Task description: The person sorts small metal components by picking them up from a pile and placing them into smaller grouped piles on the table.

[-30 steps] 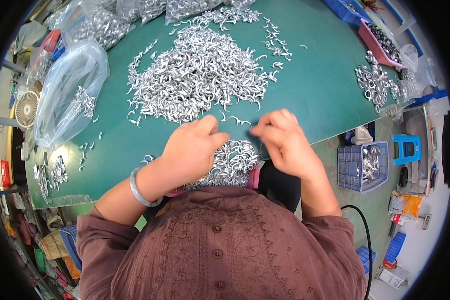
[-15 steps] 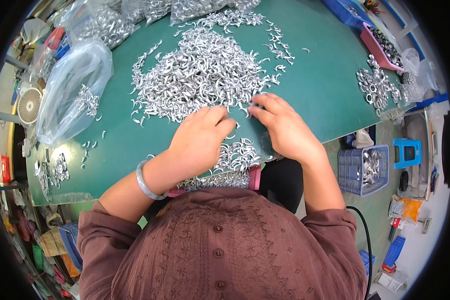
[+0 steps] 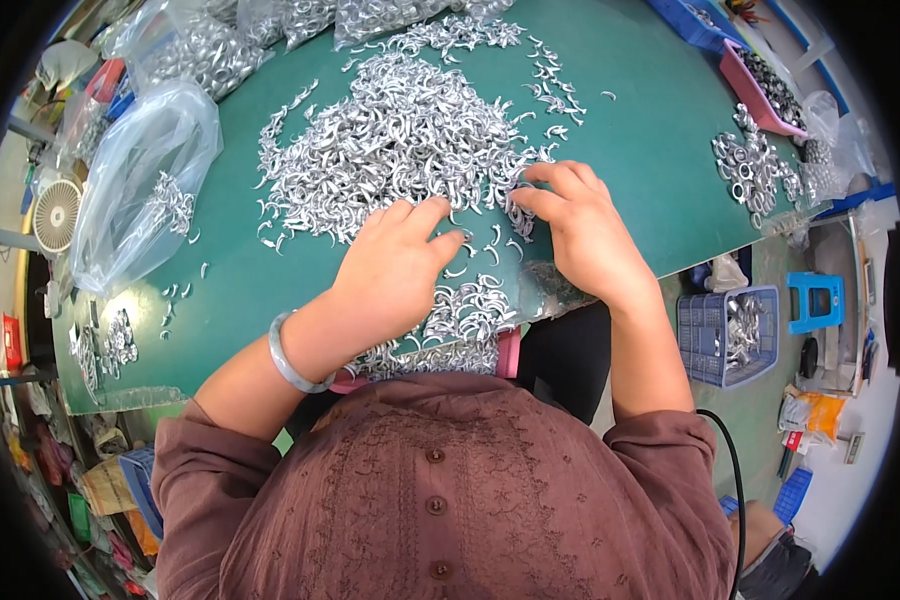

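Observation:
A large heap of small curved silver metal pieces lies on the green tabletop. At the heap's near edge is my left hand, its thumb apart from the bent fingers and nothing visible held. A pale bangle circles the left wrist. My right hand reaches the heap's right near edge, fingers spread and fingertips touching some pieces. Between the hands, several loose pieces are scattered. A smaller batch of pieces sits at the table edge, above a pink container of similar pieces below it.
A clear plastic bag lies at left, beside a small fan. Filled bags line the far side. Ring-shaped parts and a pink tray occupy the right. A blue crate and stool stand below.
My right hand has moved slightly right and away from me, with pieces now gathered by its fingertips. The left hand has shifted a little. Part of another person now shows at lower right.

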Tool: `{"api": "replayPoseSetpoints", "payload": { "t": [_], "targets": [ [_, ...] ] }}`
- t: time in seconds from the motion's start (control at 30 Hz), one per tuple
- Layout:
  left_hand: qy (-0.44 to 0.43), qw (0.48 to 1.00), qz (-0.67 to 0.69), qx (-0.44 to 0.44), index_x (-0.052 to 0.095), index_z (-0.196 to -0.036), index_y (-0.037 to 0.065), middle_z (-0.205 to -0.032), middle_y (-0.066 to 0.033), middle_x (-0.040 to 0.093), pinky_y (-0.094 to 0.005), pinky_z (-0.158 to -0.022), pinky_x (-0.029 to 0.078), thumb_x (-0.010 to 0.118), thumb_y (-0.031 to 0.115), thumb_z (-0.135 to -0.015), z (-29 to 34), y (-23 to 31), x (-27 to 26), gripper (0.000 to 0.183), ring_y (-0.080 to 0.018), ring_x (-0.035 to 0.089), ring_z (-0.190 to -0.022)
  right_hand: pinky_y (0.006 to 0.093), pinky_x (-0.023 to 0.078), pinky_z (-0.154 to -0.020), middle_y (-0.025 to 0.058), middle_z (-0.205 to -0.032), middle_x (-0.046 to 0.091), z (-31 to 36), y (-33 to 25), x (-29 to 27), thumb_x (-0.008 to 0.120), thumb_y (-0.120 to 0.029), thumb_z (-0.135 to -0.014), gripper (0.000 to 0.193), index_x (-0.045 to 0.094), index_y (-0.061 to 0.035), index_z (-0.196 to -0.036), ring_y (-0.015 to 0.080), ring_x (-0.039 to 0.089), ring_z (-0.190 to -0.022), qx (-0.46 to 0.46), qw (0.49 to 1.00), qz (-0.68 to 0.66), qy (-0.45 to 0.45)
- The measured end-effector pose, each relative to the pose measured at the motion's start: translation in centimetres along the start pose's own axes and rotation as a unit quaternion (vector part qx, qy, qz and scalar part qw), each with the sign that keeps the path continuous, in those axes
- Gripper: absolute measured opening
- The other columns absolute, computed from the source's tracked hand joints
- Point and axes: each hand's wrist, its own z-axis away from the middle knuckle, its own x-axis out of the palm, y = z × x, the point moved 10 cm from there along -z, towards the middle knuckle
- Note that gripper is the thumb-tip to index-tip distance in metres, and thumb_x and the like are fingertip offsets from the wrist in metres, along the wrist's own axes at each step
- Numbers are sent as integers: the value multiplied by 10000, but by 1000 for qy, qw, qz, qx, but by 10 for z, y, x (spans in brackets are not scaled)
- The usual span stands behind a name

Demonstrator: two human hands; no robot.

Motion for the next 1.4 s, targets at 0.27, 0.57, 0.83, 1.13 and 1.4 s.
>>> {"api": "replayPoseSetpoints", "payload": {
  "t": [0.27,0.57,0.83,1.13,1.4],
  "targets": [
    [0,1000,19,15,637,-1153,40,-1168,-132,570,-419,-877,433,550,-41,-719,-6,8,3,450,-316,541,-985,399,424,-940,107,-1159,613,20,2,-6,542,57,-739,365,696,-52,-1052,317,530,-1117,13,1000,2,2],
    [12,998,10,66,640,-1146,63,-1188,-101,576,-416,-915,398,566,-35,-711,-14,21,9,453,-295,524,-1039,408,425,-918,97,-1109,617,38,-17,0,573,21,-753,350,701,-59,-1069,303,547,-1059,-12,999,-29,-8],
    [-25,998,19,58,649,-1114,61,-1186,-90,577,-415,-927,388,568,-29,-713,-14,20,13,419,-297,520,-1058,412,427,-918,108,-1117,596,48,-14,-4,584,44,-723,361,707,-65,-1045,310,540,-1068,9,999,-46,11],
    [-35,996,6,83,626,-1174,48,-1269,-104,574,-419,-946,384,561,-34,-719,-14,23,16,467,-303,520,-1112,410,427,-922,108,-1107,591,45,-17,-4,592,35,-719,336,717,-67,-1013,307,541,-1064,14,999,-16,27],
    [-20,995,13,92,621,-1196,52,-1273,-103,573,-420,-951,381,571,-25,-728,-20,28,17,477,-294,519,-1133,413,429,-924,118,-1091,596,47,-16,-5,589,33,-721,302,721,-48,-980,314,540,-1060,15,999,-35,36]
  ]
}}
